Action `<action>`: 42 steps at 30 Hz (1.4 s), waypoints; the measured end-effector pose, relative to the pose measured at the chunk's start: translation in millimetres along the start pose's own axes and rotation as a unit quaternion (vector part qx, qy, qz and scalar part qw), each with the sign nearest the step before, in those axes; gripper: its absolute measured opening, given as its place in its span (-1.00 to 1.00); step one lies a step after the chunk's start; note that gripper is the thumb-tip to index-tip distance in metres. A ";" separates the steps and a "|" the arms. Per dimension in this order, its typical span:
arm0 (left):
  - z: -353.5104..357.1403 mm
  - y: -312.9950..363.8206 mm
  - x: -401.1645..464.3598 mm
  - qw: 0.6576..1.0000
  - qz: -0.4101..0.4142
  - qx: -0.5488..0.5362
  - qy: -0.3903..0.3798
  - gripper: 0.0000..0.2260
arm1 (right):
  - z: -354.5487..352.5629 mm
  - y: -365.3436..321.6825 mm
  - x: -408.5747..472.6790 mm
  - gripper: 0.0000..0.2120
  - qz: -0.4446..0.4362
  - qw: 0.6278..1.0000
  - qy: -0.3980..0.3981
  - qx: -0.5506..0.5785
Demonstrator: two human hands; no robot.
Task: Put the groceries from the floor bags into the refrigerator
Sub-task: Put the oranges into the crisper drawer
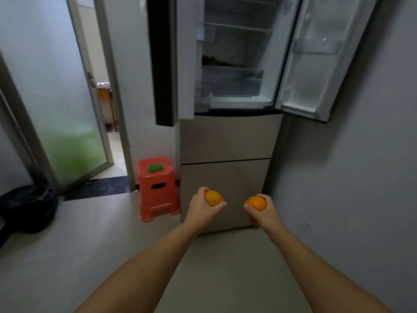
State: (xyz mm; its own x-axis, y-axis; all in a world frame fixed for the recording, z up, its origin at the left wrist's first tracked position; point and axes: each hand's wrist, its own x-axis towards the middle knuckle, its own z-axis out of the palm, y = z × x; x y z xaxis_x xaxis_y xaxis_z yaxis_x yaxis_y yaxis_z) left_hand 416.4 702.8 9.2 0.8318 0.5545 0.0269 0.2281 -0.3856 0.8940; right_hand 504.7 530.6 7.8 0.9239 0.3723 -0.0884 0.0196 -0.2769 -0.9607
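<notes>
- The left hand [204,205] was curled around an orange [213,198], with the fingers and thumb wrapped over it.
- The right hand [262,210] was curled around a second orange [256,203] in the same way.
- Both hands were held out in front, low in the middle of the frame, well apart from each other. One fruit in each hand probably meant fewer trips.
- The oranges were down in front of the lower drawers [228,154] of the refrigerator [230,136], not inside yet.
- The two top doors stood wide open, the left door [163,59] and the right door [320,57], so the way in looked free.
- The shelves [237,27] at the top middle looked mostly bare, with something green and leafy [220,62] on one of them.
- The hands would need to go up a good way, I think, to reach a shelf.
- A red stool [158,188] with a small green thing [155,167] on top stood just beside the refrigerator, to the left of the hands. It was not in the way.
- A dark bag [28,206] sat on the floor [90,245] at the left edge.
- A frosted glass door [63,98] stood at the upper left.
</notes>
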 end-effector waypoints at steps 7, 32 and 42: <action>68.1 74.6 86.5 0.999 0.048 0.004 -0.002 -0.46 | -103.8 -21.2 91.2 -0.49 -0.027 0.999 0.014 -0.008; 99.9 216.2 537.5 0.979 0.118 -0.056 0.154 -0.45 | -107.2 -202.5 554.0 -0.54 -0.191 0.978 -0.030 0.077; 88.9 229.7 669.6 0.965 0.070 -0.096 0.235 -0.52 | -62.1 -248.3 721.5 -0.53 -0.180 0.966 -0.131 0.130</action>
State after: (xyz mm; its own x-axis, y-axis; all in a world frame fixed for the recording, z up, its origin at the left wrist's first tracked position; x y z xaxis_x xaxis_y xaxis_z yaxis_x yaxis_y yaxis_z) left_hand 1070.8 919.9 192.8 0.5154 0.7979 0.3126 -0.0052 -0.3619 0.9322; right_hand 1190.1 812.9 198.9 0.7461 0.6236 0.2334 0.1936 0.1321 -0.9721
